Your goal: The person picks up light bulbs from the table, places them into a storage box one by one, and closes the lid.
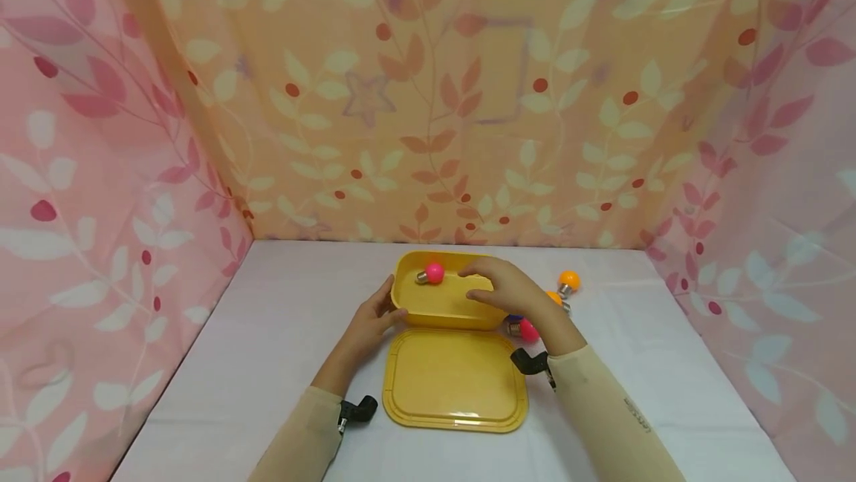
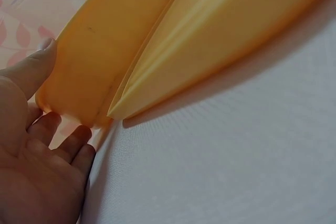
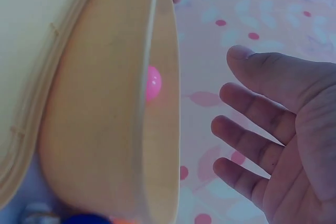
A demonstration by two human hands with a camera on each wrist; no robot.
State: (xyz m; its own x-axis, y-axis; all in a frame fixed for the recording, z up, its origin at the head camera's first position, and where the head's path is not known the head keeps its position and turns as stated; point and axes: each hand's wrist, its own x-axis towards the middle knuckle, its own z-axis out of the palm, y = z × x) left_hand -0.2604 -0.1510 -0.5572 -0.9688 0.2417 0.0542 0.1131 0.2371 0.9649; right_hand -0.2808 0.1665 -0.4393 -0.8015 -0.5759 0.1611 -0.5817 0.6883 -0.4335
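Observation:
A yellow plastic box (image 1: 435, 315) stands lidless on the table, with a pink light bulb (image 1: 435, 272) lying inside it toward the left. My left hand (image 1: 365, 327) holds the box's left end, its thumb (image 2: 39, 66) at the rim and its fingers curled at the end wall. Over the right part of the box is my right hand (image 1: 511, 289), fingers spread and slightly bent, with nothing between them. In the right wrist view the pink bulb shows partly behind the box's near wall.
The yellow lid (image 1: 456, 379) lies flat in front of the box. Right of the box, partly behind my right hand and wrist, are an orange bulb (image 1: 569, 279), another orange one, a pink bulb (image 1: 529, 330) and something blue. Patterned cloth walls (image 1: 428, 111) enclose the table at the back and sides.

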